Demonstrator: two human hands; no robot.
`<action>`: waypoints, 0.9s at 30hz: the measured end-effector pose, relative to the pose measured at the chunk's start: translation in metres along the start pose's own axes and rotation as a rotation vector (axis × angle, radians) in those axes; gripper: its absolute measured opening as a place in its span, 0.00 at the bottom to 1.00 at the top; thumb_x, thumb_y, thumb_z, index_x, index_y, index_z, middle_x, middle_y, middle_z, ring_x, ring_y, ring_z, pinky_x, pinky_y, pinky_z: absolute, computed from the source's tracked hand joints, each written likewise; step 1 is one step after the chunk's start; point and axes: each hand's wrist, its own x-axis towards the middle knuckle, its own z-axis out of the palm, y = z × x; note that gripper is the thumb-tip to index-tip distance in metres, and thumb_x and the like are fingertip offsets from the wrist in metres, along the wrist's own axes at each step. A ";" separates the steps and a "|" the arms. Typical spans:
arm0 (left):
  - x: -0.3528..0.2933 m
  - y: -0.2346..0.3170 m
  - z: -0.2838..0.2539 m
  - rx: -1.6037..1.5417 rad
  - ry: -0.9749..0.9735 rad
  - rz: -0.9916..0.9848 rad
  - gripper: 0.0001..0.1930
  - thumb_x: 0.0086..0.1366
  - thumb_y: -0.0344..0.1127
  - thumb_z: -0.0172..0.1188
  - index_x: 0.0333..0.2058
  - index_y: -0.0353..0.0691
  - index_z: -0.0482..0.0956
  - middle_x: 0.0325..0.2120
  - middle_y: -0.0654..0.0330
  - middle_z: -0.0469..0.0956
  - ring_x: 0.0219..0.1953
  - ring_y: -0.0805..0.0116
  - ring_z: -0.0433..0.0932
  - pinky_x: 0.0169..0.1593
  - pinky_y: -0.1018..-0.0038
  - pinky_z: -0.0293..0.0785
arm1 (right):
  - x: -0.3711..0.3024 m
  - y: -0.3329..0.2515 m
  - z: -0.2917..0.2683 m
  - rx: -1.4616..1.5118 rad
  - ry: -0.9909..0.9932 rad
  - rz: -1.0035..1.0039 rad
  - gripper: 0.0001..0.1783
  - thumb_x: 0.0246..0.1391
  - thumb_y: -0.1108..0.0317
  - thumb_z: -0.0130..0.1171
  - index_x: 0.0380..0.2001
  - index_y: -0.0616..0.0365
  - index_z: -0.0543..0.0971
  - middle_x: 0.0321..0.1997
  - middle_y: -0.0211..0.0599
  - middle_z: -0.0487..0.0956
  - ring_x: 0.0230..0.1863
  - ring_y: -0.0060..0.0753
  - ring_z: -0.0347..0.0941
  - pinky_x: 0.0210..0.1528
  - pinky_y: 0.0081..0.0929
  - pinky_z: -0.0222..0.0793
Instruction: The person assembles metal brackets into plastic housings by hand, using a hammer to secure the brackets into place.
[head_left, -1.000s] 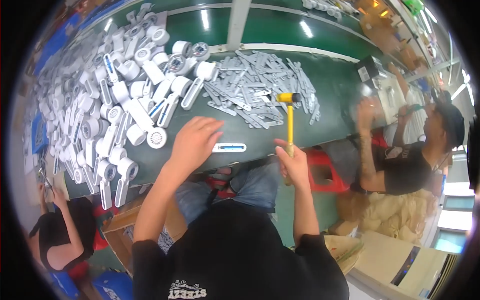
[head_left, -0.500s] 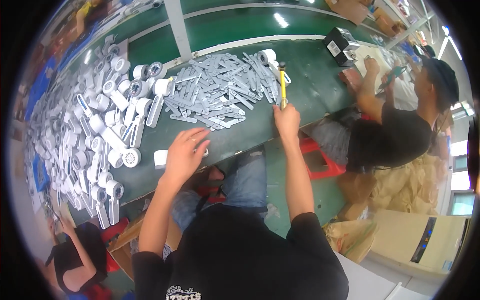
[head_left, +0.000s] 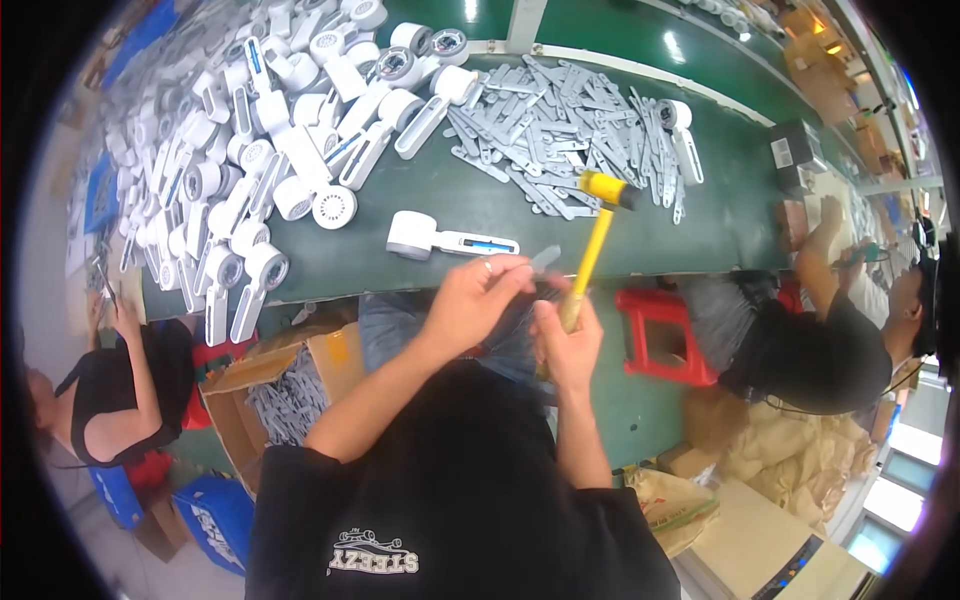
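Observation:
My right hand [head_left: 570, 345] is closed around the handle of a yellow mallet [head_left: 598, 235], its head up and tilted over the bench edge. Close beside it, my left hand [head_left: 478, 300] pinches a small grey plastic strip [head_left: 545, 258] that sticks out past the fingertips. Blurred right fingers sit near the strip; whether they touch it I cannot tell. Just beyond my left hand lies a white handheld fan [head_left: 412, 235], its handle facing right with a blue part showing in the open slot. A loose pile of similar grey strips [head_left: 535, 130] spreads farther back.
White fans [head_left: 290, 150] heap up across the left of the green bench [head_left: 350, 270]. One fan [head_left: 685, 140] lies right of the strips. A cardboard box [head_left: 340, 355] of grey parts stands below the bench. Co-workers sit left and right, near a red stool [head_left: 665, 340].
My right hand has brought the mallet nearer to my left hand. My left hand has left the white fan and now pinches a grey strip. The whole view has shifted.

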 end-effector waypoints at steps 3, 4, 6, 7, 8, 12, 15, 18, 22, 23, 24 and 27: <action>-0.011 0.018 -0.034 0.469 -0.134 0.261 0.09 0.75 0.35 0.59 0.42 0.35 0.84 0.34 0.52 0.82 0.40 0.51 0.81 0.46 0.61 0.77 | -0.001 -0.009 -0.009 0.008 -0.021 -0.056 0.31 0.62 0.71 0.71 0.67 0.60 0.76 0.31 0.23 0.80 0.26 0.13 0.72 0.28 0.15 0.68; -0.016 0.026 -0.039 0.556 -0.196 0.263 0.09 0.74 0.35 0.59 0.41 0.35 0.84 0.34 0.51 0.82 0.42 0.48 0.80 0.47 0.59 0.77 | 0.001 -0.004 -0.014 -0.145 -0.053 -0.061 0.25 0.62 0.71 0.71 0.62 0.59 0.81 0.33 0.24 0.82 0.29 0.15 0.75 0.32 0.18 0.71; -0.019 0.019 -0.045 0.577 -0.259 0.296 0.09 0.74 0.36 0.60 0.43 0.37 0.84 0.34 0.52 0.81 0.41 0.50 0.81 0.48 0.60 0.77 | 0.002 -0.005 -0.011 -0.358 -0.129 -0.075 0.11 0.61 0.69 0.73 0.45 0.58 0.89 0.38 0.29 0.86 0.37 0.22 0.80 0.43 0.26 0.77; -0.020 0.017 -0.046 0.602 -0.279 0.337 0.09 0.74 0.36 0.60 0.43 0.37 0.84 0.35 0.52 0.82 0.43 0.51 0.81 0.49 0.60 0.77 | 0.003 -0.004 -0.008 -0.411 -0.172 -0.143 0.11 0.61 0.68 0.73 0.45 0.59 0.89 0.37 0.30 0.86 0.37 0.23 0.80 0.42 0.26 0.77; -0.022 0.016 -0.048 0.627 -0.299 0.379 0.09 0.74 0.36 0.61 0.42 0.37 0.84 0.36 0.52 0.82 0.44 0.51 0.81 0.50 0.59 0.77 | 0.005 -0.004 -0.006 -0.464 -0.216 -0.213 0.10 0.61 0.67 0.72 0.44 0.59 0.88 0.36 0.31 0.87 0.37 0.23 0.81 0.42 0.27 0.77; -0.006 0.019 -0.075 0.981 0.150 0.720 0.21 0.58 0.41 0.75 0.49 0.41 0.85 0.46 0.58 0.83 0.50 0.50 0.80 0.55 0.56 0.77 | 0.016 -0.017 -0.002 -0.414 -0.098 -0.119 0.12 0.64 0.61 0.72 0.41 0.60 0.88 0.23 0.24 0.79 0.18 0.10 0.67 0.20 0.17 0.59; 0.014 0.019 -0.101 1.131 0.220 0.728 0.35 0.51 0.38 0.79 0.59 0.43 0.80 0.56 0.55 0.80 0.62 0.49 0.74 0.66 0.56 0.71 | 0.043 -0.030 0.010 -0.264 -0.059 0.019 0.16 0.64 0.61 0.71 0.45 0.64 0.85 0.21 0.25 0.77 0.14 0.12 0.65 0.15 0.16 0.57; 0.030 0.003 -0.110 0.946 0.090 0.636 0.40 0.57 0.36 0.77 0.68 0.44 0.72 0.47 0.55 0.85 0.59 0.49 0.77 0.68 0.54 0.69 | 0.072 -0.030 0.030 -0.255 -0.110 0.078 0.12 0.65 0.64 0.70 0.45 0.61 0.86 0.23 0.24 0.77 0.15 0.11 0.63 0.15 0.17 0.55; 0.031 -0.002 -0.109 0.857 0.109 0.585 0.40 0.58 0.32 0.76 0.69 0.41 0.69 0.44 0.54 0.85 0.59 0.49 0.78 0.67 0.56 0.71 | 0.092 -0.010 0.037 -0.364 -0.200 0.062 0.11 0.65 0.63 0.70 0.45 0.58 0.87 0.23 0.21 0.76 0.17 0.10 0.64 0.18 0.17 0.55; 0.032 -0.003 -0.110 0.854 0.113 0.579 0.40 0.58 0.32 0.76 0.69 0.41 0.69 0.44 0.54 0.85 0.59 0.49 0.78 0.67 0.56 0.71 | 0.096 -0.005 0.035 -0.430 -0.215 -0.036 0.11 0.65 0.63 0.70 0.45 0.58 0.88 0.23 0.20 0.76 0.20 0.11 0.65 0.21 0.18 0.57; 0.032 -0.002 -0.111 0.836 0.104 0.610 0.39 0.58 0.32 0.77 0.67 0.40 0.70 0.44 0.54 0.85 0.59 0.48 0.78 0.66 0.56 0.72 | 0.097 -0.006 0.037 -0.495 -0.230 -0.134 0.11 0.65 0.63 0.70 0.45 0.57 0.88 0.23 0.19 0.75 0.22 0.11 0.65 0.23 0.18 0.59; 0.035 -0.005 -0.113 0.829 0.092 0.679 0.32 0.58 0.31 0.76 0.61 0.39 0.75 0.44 0.54 0.84 0.58 0.49 0.78 0.64 0.55 0.73 | 0.099 -0.023 0.033 -0.612 -0.280 -0.023 0.11 0.64 0.63 0.71 0.45 0.56 0.89 0.23 0.18 0.75 0.25 0.11 0.66 0.27 0.20 0.61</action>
